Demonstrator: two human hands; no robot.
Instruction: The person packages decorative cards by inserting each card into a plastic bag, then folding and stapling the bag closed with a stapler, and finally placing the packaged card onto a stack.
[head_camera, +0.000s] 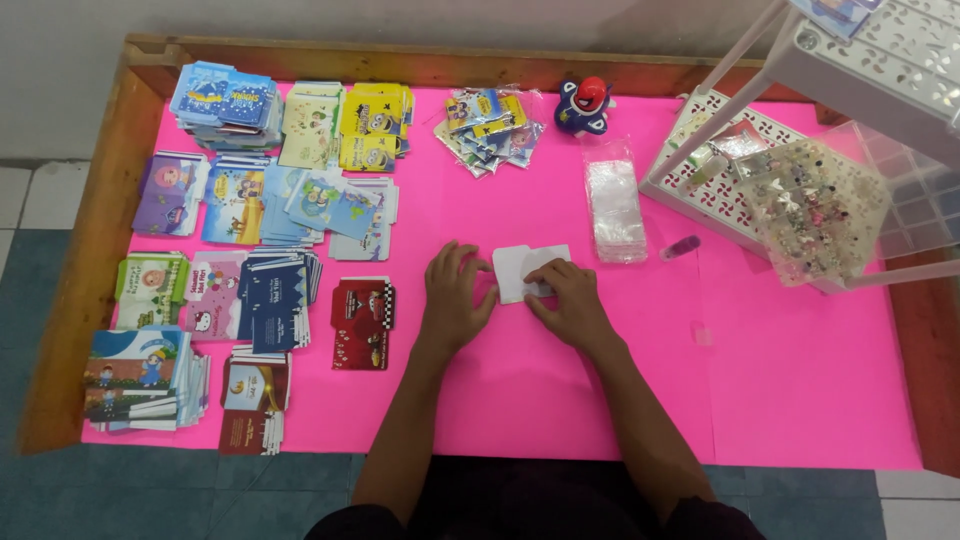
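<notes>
A small white paper envelope (525, 268) lies flat on the pink-covered counter (560, 400), near its middle, blank side up, with a matte, smooth face and a notched edge. The left hand (455, 300) rests flat beside it, fingers spread and touching its left edge, grip apart. The right hand (568, 298) presses down on its lower right part, fingers together on the paper, not closed around it. Just right of it lies a stack of clear glossy plastic sleeves (615, 210). To the left sit piles of printed cartoon envelopes (270, 200) in blue, yellow, pink and dark red. A white perforated plastic rack (720, 190) stands at the far right corner.
</notes>
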